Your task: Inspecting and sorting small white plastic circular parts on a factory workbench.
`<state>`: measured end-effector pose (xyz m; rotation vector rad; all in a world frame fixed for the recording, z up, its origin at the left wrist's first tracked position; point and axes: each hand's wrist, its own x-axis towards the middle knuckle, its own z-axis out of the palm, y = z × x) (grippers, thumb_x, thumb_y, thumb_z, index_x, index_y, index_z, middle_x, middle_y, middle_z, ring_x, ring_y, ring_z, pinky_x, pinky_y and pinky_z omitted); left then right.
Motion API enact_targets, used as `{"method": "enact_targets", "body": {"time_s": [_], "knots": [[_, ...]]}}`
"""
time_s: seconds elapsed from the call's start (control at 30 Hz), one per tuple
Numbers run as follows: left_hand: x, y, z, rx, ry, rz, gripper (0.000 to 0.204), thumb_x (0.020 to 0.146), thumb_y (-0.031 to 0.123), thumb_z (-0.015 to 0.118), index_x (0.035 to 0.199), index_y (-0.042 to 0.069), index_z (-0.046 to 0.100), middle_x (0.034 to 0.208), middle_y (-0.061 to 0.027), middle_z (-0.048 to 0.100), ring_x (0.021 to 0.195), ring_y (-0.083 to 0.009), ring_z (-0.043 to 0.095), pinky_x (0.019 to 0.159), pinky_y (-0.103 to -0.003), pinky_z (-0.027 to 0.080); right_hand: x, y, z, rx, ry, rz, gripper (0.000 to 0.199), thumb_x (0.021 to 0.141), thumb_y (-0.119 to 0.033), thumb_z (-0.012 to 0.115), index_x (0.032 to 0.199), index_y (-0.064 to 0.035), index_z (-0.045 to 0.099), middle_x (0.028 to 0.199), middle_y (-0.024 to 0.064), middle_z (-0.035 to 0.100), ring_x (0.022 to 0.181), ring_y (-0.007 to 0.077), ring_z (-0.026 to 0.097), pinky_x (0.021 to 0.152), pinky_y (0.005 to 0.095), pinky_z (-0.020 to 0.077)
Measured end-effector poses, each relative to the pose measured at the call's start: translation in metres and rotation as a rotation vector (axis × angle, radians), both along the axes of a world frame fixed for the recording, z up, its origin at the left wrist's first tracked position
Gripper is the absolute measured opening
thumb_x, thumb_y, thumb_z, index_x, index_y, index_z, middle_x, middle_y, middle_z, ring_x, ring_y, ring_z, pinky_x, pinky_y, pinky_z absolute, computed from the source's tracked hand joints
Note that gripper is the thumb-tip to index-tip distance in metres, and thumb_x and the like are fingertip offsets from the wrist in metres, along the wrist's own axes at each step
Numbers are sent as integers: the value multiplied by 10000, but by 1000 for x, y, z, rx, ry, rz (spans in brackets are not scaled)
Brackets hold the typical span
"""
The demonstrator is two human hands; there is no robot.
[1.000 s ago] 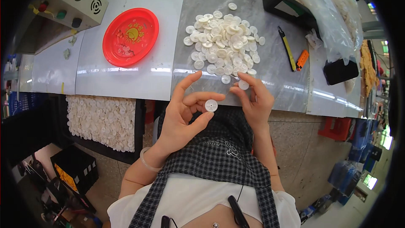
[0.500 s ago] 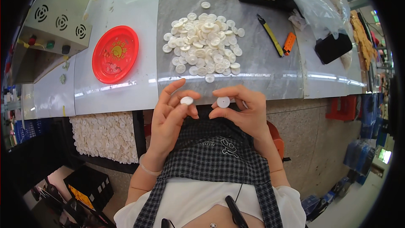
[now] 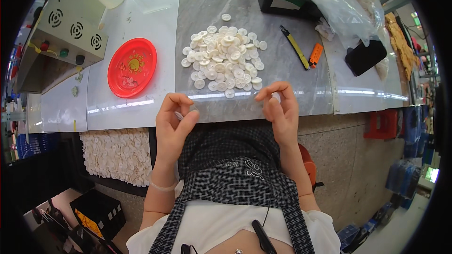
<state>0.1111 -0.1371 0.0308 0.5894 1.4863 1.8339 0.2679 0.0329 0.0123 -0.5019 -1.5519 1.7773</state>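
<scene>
1. Your left hand (image 3: 174, 121), nearly closed, is pinching a white disc (image 3: 178, 116) above the table (image 3: 308, 101)'s near edge.
2. Your right hand (image 3: 282, 112), fingers curled, is holding a second disc (image 3: 277, 96) near the disc pile (image 3: 223, 57).

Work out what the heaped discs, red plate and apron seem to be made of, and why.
Heaped discs: probably moulded plastic, smooth with a slight sheen; the off-white pieces repeat one round shape.
Red plate: likely plastic, glossy; evenly coloured, with a smooth rim and printed design.
Apron: apparently woven cloth, matte, fibre unclear; it creases and shows a check.
</scene>
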Motion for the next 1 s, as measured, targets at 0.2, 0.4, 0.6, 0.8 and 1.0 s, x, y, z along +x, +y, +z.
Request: {"method": "enact_targets", "body": {"time_s": [0.2,0.4,0.6,0.8,1.0], "knots": [[-16,19,-4,-389,827,189,275,745,50,734,999,61,629,873,-27,503,625,-111,391,547,-241,354,-15,0,2,406,-343,14,89,799,-51,736,803,-52,647,755,-30,516,573,42,448,497,215,356],[-19,29,-6,-390,852,200,332,722,58,762,1035,58,649,919,-27,543,647,-107,395,579,-239,365,-34,-7,0,810,-472,-66,139,772,-122,754,877,-66,680,798,32,588,670,162,624,563,285,470],[-24,34,-16,-420,944,136,318,721,84,773,1015,46,657,888,-33,555,606,-120,425,550,-249,369,-33,-8,3,761,-456,-9,113,814,-99,715,881,-47,640,823,39,595,653,161,587,548,267,446],[-22,34,-12,-419,962,119,292,756,66,754,1011,19,620,908,-29,585,592,-86,417,537,-225,359,-26,-4,3,-207,-107,242,123,970,-167,547,983,-45,555,814,-21,491,620,55,417,487,184,326],[-11,21,-4,-10,-213,-181,315,909,44,570,1202,28,454,1039,-104,640,527,-3,376,484,-135,321,-29,-2,-7,-1087,240,521,187,1032,-251,414,1066,-74,465,869,-38,405,614,17,324,459,142,257]]}}
